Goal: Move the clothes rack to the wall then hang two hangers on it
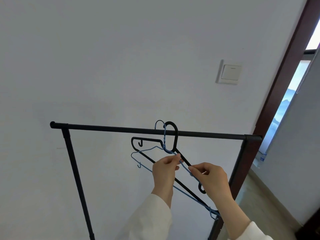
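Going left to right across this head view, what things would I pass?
Black metal clothes rack's left post → left hand → right hand → white wall light switch → dark brown door frame.

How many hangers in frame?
2. Black hanger: hooked over the rail, right of centre. Blue hanger: hook over the rail just left of the black one, tangled with it. Both hands pinch them. None seem hidden.

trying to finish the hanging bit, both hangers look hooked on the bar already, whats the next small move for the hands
Probably let go with both hands. The black hanger and blue hanger already hook over the rack's top bar, which stands by the wall. The left hand and right hand only pinch their shoulders.
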`<action>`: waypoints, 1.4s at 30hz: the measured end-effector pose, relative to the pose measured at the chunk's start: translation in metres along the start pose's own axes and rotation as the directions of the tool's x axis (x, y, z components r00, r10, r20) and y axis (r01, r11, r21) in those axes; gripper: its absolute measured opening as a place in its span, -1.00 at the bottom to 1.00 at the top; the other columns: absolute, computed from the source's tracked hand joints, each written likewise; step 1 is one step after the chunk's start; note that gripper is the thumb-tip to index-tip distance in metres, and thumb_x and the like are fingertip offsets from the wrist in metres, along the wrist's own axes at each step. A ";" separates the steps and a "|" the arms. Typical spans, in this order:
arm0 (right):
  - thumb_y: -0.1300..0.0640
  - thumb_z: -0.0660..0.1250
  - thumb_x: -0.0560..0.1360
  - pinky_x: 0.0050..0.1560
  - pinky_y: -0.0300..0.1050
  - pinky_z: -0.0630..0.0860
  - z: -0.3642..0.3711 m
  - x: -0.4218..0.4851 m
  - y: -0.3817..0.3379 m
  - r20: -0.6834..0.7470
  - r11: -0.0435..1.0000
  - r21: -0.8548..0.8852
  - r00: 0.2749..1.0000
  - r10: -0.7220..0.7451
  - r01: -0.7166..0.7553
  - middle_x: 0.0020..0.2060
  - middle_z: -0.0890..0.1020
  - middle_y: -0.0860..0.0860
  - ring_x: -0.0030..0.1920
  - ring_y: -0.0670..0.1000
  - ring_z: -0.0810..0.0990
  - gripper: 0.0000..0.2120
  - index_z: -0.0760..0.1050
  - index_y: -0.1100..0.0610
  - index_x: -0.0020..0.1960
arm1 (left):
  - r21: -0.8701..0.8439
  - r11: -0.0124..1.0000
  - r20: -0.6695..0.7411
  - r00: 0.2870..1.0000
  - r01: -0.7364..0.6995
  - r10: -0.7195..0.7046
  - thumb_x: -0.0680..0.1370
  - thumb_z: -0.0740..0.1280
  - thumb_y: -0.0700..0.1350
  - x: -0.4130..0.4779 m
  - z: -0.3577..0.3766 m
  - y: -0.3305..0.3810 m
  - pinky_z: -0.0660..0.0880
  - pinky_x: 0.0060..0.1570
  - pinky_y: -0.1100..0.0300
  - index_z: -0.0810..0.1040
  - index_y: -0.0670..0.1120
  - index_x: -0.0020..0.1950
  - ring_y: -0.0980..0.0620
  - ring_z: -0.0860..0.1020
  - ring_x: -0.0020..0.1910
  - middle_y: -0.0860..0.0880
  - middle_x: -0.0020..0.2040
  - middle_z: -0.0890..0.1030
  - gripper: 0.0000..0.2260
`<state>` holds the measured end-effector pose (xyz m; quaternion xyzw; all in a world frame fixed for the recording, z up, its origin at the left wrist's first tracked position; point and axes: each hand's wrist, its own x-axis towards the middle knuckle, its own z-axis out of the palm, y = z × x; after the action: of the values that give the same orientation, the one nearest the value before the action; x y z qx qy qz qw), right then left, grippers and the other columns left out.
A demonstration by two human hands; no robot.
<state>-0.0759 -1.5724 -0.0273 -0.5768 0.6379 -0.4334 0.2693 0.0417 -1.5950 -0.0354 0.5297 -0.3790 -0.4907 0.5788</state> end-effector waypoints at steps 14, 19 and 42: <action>0.05 0.40 0.37 -0.51 -0.46 0.33 0.016 0.014 0.025 0.051 0.998 0.027 0.997 0.050 -0.051 -0.49 0.63 -0.24 -0.48 -0.20 0.46 -0.85 0.55 -0.11 -0.36 | 0.026 0.999 0.004 1.000 0.022 -0.022 0.43 0.39 -0.03 0.017 -0.003 -0.023 0.41 -0.27 0.27 0.59 0.07 -0.43 0.11 0.58 -0.27 0.10 -0.32 0.64 -0.79; 0.08 0.39 0.38 -0.56 -0.50 0.33 0.021 0.014 0.029 0.080 0.999 0.028 0.996 0.042 -0.044 -0.49 0.64 -0.21 -0.50 -0.15 0.46 -0.92 0.57 -0.02 -0.29 | 0.044 0.999 0.018 1.000 0.008 -0.009 0.45 0.37 -0.02 0.016 -0.007 -0.027 0.42 -0.26 0.28 0.59 0.07 -0.38 0.14 0.58 -0.25 0.16 -0.32 0.64 -0.81; -0.07 0.39 0.36 -0.26 -0.35 0.34 0.014 -0.039 0.006 -0.038 0.991 0.135 0.999 0.030 -0.025 -0.02 0.56 -0.11 -0.10 -0.11 0.52 -0.70 0.49 0.00 0.05 | -0.039 0.999 -0.094 0.995 0.026 -0.030 0.47 0.35 -0.03 -0.043 -0.030 -0.013 0.34 0.24 0.12 0.43 -0.10 0.29 -0.04 0.47 0.24 -0.07 0.25 0.52 -0.58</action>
<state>-0.0594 -1.5379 -0.0455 -0.5399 0.6203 -0.4830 0.3008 0.0584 -1.5457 -0.0498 0.5466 -0.3345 -0.4802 0.5990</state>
